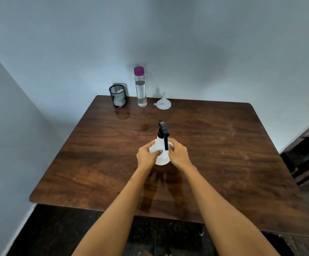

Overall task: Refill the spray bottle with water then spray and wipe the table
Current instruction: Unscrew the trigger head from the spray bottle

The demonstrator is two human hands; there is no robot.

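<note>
Sprayer at frame centre on table, left hand and right hand fingers wrapped round body. Steady base, twist black head off. Water bottle, funnel upper centre.

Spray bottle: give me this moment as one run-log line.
spray bottle upright, trigger head on | left hand and right hand grip body | water bottle capped | funnel untouched
</note>
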